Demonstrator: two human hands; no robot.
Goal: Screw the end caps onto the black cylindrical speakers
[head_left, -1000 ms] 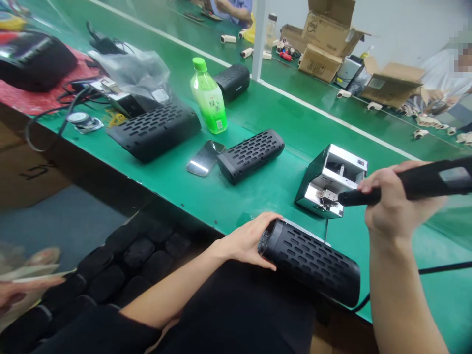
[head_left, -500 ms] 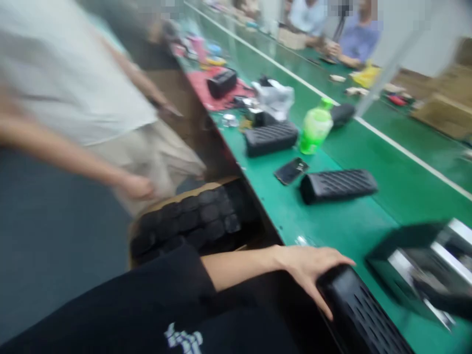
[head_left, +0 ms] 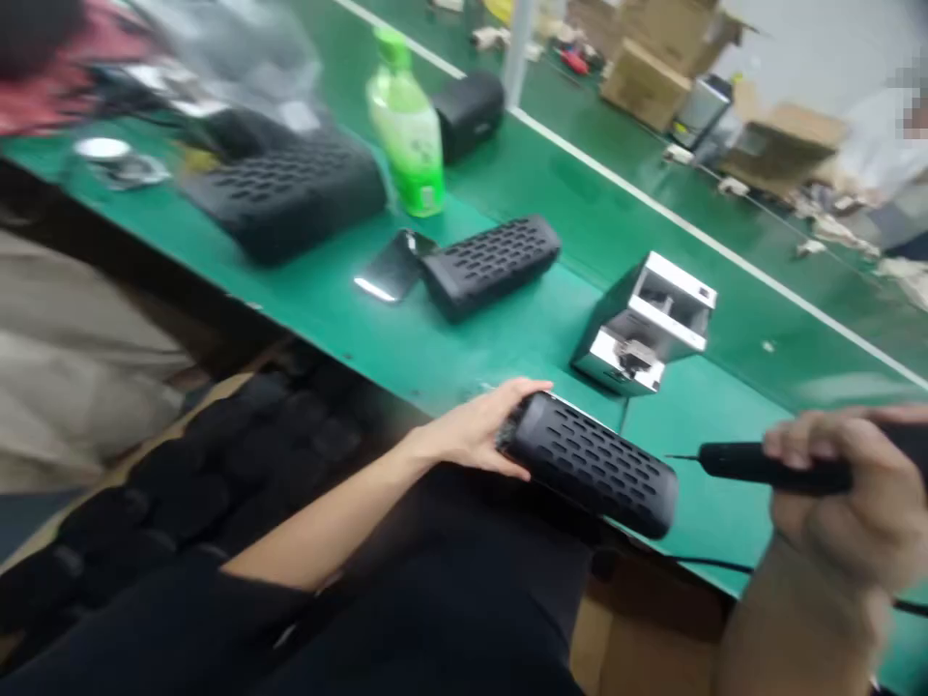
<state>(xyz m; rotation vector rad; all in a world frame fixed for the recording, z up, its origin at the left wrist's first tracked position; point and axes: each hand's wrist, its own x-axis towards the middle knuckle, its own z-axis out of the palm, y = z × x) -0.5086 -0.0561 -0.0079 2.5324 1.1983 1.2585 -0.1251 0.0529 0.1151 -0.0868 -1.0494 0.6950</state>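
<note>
Screwdriver (head_left: 736, 466) now clear of silver box (head_left: 667, 327), within right fingers (head_left: 799, 440)

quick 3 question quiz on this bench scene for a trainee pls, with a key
1. What does the right hand hold?
2. True or false: the left hand grips one end of a slotted black housing.
3. Which lies nearest the phone: (a) the red sheet, (b) the silver-fronted machine, (c) a second slotted housing?

Key: 1. A black tool with a thin tip. 2. True. 3. c
</note>
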